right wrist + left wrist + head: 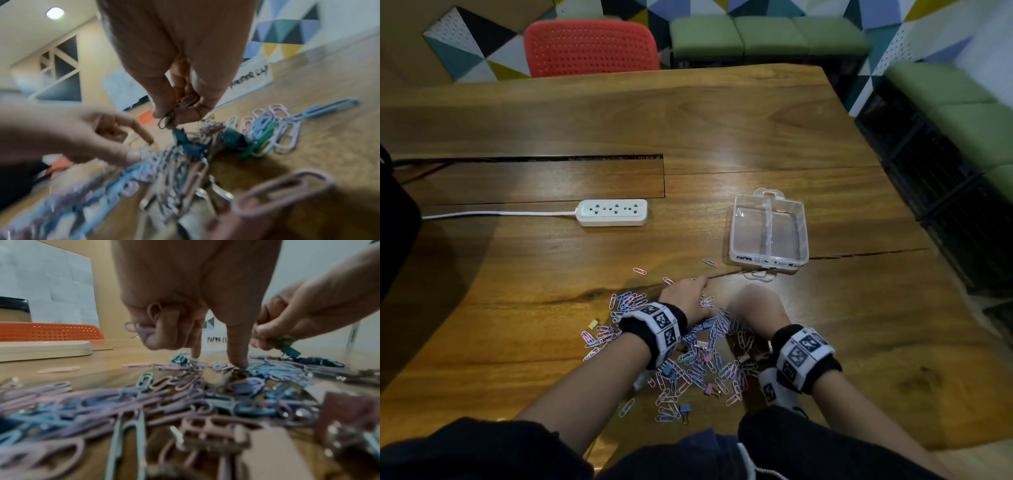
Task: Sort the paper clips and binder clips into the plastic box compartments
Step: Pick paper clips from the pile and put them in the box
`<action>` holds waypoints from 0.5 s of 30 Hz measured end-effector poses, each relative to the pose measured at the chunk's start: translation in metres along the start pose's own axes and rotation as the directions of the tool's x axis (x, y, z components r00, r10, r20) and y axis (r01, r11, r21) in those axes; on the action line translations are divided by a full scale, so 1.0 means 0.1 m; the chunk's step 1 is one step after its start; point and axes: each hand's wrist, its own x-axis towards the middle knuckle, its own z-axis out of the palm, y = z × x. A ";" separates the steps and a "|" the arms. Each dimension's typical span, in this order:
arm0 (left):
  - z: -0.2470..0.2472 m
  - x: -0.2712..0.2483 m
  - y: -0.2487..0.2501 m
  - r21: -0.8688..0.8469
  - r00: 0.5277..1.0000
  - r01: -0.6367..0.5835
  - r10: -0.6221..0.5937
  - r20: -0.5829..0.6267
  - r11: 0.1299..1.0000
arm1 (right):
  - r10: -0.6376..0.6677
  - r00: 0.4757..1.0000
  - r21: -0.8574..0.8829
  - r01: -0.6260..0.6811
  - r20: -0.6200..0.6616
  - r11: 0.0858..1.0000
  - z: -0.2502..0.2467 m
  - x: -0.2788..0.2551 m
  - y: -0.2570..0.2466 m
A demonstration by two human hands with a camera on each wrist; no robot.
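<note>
A heap of pastel paper clips (688, 363) mixed with small binder clips (685, 408) lies on the wooden table (722, 123) near its front edge. My left hand (697, 286) is over the heap's far side. Its curled fingers hold purple paper clips (137, 330) while a straight finger (236, 353) touches the heap. My right hand (179, 112), just to the right, pinches a small bunch of clips, pink and green (167, 121). The clear two-compartment plastic box (736, 236) stands open beyond the hands, with nothing in it, its front labelled.
A white power strip (613, 212) with its cord lies to the left of the box. A few stray paper clips (639, 271) lie beyond the heap. A cable slot (534, 158) cuts the table top. A red chair (589, 48) and green stools (767, 37) stand behind.
</note>
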 end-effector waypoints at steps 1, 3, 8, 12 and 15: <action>0.01 -0.01 0.01 0.022 1.000 -0.008 0.009 -0.026 1.000 | 0.030 1.000 0.085 -0.030 0.001 0.996 -0.04 -0.01 0.00; 0.03 -0.02 0.04 0.056 0.998 -0.029 0.032 -0.050 0.998 | 0.081 0.996 0.302 -0.084 0.024 0.950 -0.13 -0.06 0.00; 0.09 -0.07 0.07 0.113 0.994 -0.089 0.094 -0.047 0.990 | 0.122 0.974 0.703 -0.223 0.191 0.675 -0.27 -0.13 -0.02; 0.07 -0.09 0.06 0.074 0.995 -0.082 0.086 -0.054 0.994 | 0.144 0.935 0.760 -0.348 0.324 0.549 -0.23 -0.13 -0.01; 0.03 -0.07 -0.02 -0.244 1.000 0.003 -0.007 -0.017 0.970 | 0.185 0.914 0.795 -0.405 0.361 0.452 -0.16 -0.12 -0.03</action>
